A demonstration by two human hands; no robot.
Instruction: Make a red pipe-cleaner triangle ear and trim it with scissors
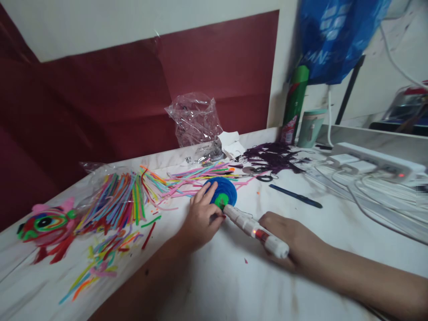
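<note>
A round blue disc [228, 189] with a green centre [221, 200] lies on the white marble-patterned table [214, 285]. My left hand [201, 219] rests on the disc's left side, its fingers spread over the blue part and the thumb near the green centre. In my right hand [284, 236] is a white glue gun [245, 223] with a red band and a small orange light. The gun's tip points at the green centre and looks to touch it or hover just over it.
Pipe cleaners [117, 200] in bundles and cut pieces lie at the left, by a colourful fish-like figure [47, 225]. Behind are a clear plastic bag [197, 118], purple strips [274, 156] and scissors [264, 178]. At right lie a blue knife [296, 196], a power strip [377, 160] and cables.
</note>
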